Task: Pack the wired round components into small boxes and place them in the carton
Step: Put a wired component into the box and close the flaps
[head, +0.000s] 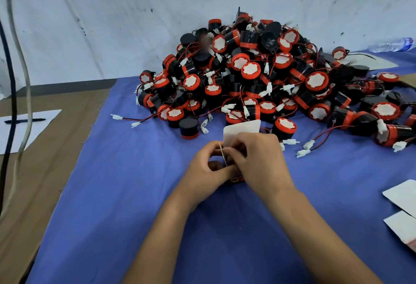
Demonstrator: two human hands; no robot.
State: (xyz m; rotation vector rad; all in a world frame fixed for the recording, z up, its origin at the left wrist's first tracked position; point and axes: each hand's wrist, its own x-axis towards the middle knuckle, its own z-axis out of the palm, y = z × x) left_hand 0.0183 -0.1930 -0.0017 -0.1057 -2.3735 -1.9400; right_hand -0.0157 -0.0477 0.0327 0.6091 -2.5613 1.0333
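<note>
Both hands, left (208,167) and right (258,160), grip a small cardboard box (242,129), white flap up, on blue cloth (135,193). Printing unreadable. Behind: a heap of round black-and-red plastic parts (258,74), thin wires, white plugs.

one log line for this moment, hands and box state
step: closing small box | left hand: grips box | right hand: grips box, top flap up | component pile: behind, on blue cloth

Pen (25,120) on paper (13,135); bottle (392,44).
</note>
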